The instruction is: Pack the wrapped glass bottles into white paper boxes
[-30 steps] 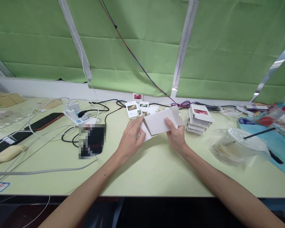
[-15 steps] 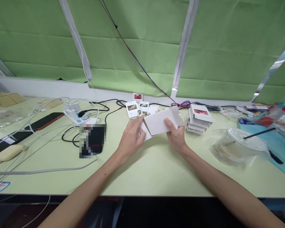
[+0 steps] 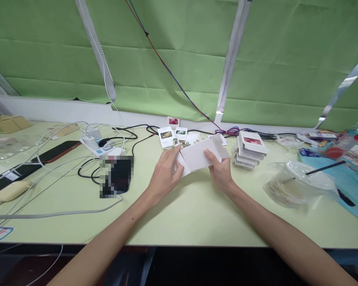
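A white cardboard box (image 3: 197, 155) is held between both hands above the table, its plain face toward me and a flap standing out at its right end. My right hand (image 3: 222, 169) grips the right part, thumb on the face and fingers behind. At the other end, my left hand (image 3: 166, 169) pinches the white end flap (image 3: 183, 166) between thumb and fingers. Just behind the box lie printed cards (image 3: 166, 137) and some small metallic pieces (image 3: 175, 142), partly hidden. To the right stands a stack of small white boxes (image 3: 250, 149) with a red picture on top.
On the left are a power strip (image 3: 98, 149) with tangled cables, a blurred-out dark device (image 3: 117, 176) and a cream oval object (image 3: 10, 191). A lidded plastic cup (image 3: 307, 178) with a black straw stands right, beside a blue sheet (image 3: 346, 182). Green blinds hang behind.
The box's right-end flap has tilted slightly, and the left flap is angled a little differently. Both hands keep their grip in nearly the same place.
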`<state>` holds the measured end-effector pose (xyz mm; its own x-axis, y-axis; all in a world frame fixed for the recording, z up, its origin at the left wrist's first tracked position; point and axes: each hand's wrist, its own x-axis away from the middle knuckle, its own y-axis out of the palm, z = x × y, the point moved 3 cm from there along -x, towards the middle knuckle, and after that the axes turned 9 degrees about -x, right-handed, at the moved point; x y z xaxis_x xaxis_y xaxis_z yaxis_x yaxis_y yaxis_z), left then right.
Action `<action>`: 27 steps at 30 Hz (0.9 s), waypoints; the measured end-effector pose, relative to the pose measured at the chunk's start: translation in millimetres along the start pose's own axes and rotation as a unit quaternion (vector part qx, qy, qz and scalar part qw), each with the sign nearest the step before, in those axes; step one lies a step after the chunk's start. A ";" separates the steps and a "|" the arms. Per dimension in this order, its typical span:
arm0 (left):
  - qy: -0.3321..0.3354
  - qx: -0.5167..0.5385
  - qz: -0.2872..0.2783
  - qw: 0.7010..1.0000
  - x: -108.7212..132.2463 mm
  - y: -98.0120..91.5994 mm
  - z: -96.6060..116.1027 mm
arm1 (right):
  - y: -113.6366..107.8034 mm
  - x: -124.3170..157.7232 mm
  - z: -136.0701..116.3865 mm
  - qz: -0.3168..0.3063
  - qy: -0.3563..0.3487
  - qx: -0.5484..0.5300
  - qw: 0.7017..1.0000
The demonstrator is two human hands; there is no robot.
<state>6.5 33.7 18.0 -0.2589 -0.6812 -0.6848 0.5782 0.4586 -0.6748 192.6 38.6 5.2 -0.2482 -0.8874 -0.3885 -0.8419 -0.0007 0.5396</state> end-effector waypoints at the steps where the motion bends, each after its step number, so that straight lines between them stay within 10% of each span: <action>1: 0.000 0.000 -0.001 1.000 0.0 0.0 0.2 | -0.3 -0.2 0.5 0.000 0.001 0.000 1.000; 27: 0.012 0.019 -0.001 1.000 0.2 0.2 5.5 | -2.8 0.7 7.6 0.006 0.035 0.009 0.999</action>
<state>10.8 30.6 19.3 -0.2785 -0.6677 -0.6903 0.6059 0.4355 -0.6657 191.2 41.4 -2.3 -0.2242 -0.9172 -0.3294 -0.8483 0.0174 0.5292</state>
